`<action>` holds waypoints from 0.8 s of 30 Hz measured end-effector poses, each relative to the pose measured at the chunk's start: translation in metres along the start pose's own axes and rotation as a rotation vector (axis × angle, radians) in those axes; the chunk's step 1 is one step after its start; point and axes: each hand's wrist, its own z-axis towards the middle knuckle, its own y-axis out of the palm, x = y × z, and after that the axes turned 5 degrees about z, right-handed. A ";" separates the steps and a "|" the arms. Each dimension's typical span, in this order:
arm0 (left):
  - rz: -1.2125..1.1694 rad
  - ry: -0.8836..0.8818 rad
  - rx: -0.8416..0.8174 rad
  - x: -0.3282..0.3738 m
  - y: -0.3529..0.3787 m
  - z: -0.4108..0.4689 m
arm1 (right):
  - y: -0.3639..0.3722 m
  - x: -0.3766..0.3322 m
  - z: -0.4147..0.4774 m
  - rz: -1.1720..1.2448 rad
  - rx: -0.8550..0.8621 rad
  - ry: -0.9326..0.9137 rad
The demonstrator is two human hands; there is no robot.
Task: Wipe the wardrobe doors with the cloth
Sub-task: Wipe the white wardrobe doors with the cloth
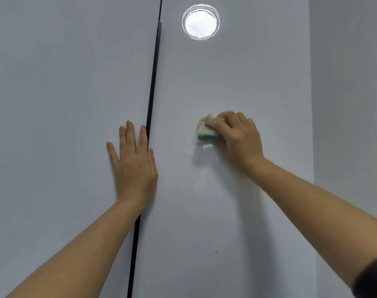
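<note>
On right door (237, 82), right hand (239, 138) clamps cloth (204, 131); left hand (133, 162) flat, fingers (130, 134) straight, beside seam (153, 82).

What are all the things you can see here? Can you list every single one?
left door: one, pale grey, left side.
right door: one, pale grey, middle.
strip: one, black, between the doors.
glare: one, white and round, top of right door.
cloth: one, cream with teal edge, on right door.
speck: one, yellowish, low on right door.
wall: one, pale grey, far right.
left hand: one, flat on left door by the strip.
right hand: one, holding the cloth.
sleeve: one, dark, bottom right corner.
</note>
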 end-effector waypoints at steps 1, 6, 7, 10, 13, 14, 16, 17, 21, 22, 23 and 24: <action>0.002 0.002 0.001 0.000 0.000 0.000 | 0.002 0.001 0.002 0.005 0.015 0.045; 0.015 0.012 -0.010 -0.001 0.001 -0.001 | 0.000 -0.017 -0.021 0.076 0.044 0.137; 0.010 0.014 -0.012 -0.002 0.001 -0.001 | -0.003 -0.022 -0.033 0.092 0.031 0.130; 0.001 0.056 -0.014 0.000 -0.002 -0.005 | -0.015 -0.038 -0.090 0.128 -0.034 0.042; 0.041 0.173 -0.039 0.002 -0.004 -0.012 | -0.031 -0.051 -0.152 0.156 -0.161 -0.091; 0.062 0.204 -0.046 0.002 -0.004 -0.013 | -0.036 -0.052 -0.165 0.163 -0.213 -0.129; 0.109 0.270 -0.057 0.002 -0.005 -0.015 | -0.041 -0.047 -0.174 0.162 -0.293 -0.194; 0.128 0.302 -0.060 0.003 -0.005 -0.015 | -0.043 -0.042 -0.172 0.157 -0.314 -0.224; 0.138 0.344 -0.070 0.002 -0.005 -0.016 | -0.044 -0.017 -0.149 0.103 -0.280 -0.245; 0.146 0.341 -0.071 0.001 -0.005 -0.016 | -0.044 -0.009 -0.141 0.077 -0.258 -0.213; 0.152 0.342 -0.074 0.002 -0.004 -0.016 | -0.045 0.003 -0.131 0.046 -0.236 -0.168; 0.156 0.342 -0.076 0.001 -0.004 -0.016 | -0.046 0.014 -0.119 0.016 -0.210 -0.117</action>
